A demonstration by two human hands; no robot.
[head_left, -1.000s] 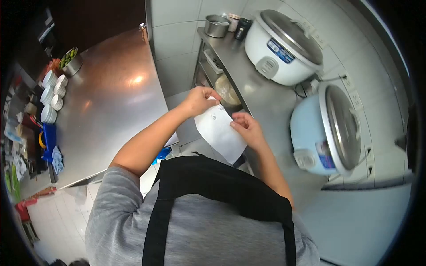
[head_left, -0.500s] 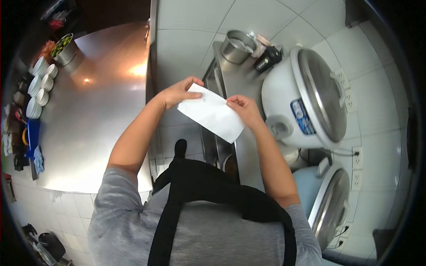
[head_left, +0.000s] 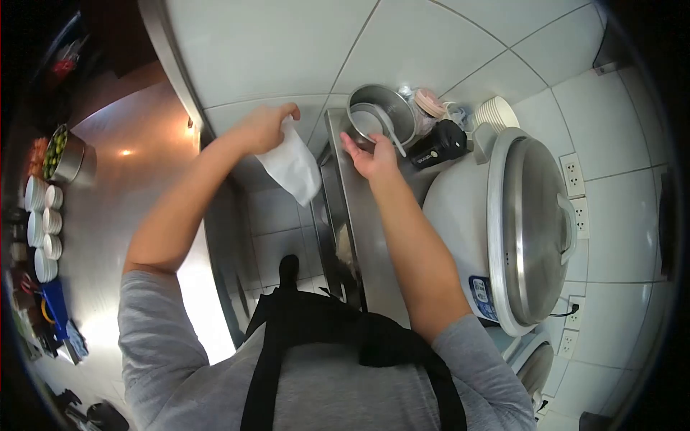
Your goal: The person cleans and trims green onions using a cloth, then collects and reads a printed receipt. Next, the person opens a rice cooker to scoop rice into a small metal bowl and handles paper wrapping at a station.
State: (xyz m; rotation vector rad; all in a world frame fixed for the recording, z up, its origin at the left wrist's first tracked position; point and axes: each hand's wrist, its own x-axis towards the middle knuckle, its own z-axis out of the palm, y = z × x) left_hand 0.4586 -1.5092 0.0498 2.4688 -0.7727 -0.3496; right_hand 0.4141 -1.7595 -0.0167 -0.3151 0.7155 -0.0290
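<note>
My left hand [head_left: 264, 129] is closed on the top edge of a white paper bag [head_left: 293, 167], which hangs down over the gap between the counters. At the near side of a steel pot [head_left: 357, 108], my right hand [head_left: 374, 154] has its fingers apart and holds nothing. Those fingertips are close against the pot; whether they touch it I cannot tell. Inside the pot lies a smaller round piece, and a utensil with a pale handle [head_left: 390, 128] leans out over the rim.
Beside the pot are a black device [head_left: 440, 145], a jar with a pink lid [head_left: 430, 103] and stacked cups [head_left: 496, 113]. A large rice cooker [head_left: 460, 208] stands at right. The steel table [head_left: 122, 208] at left carries stacked white bowls [head_left: 36, 226] and a pot of green fruit [head_left: 70, 158].
My right hand has let go of the paper bag and moved forward to the pot. My left hand, still gripping the bag, has moved forward and left. The view has shifted.
</note>
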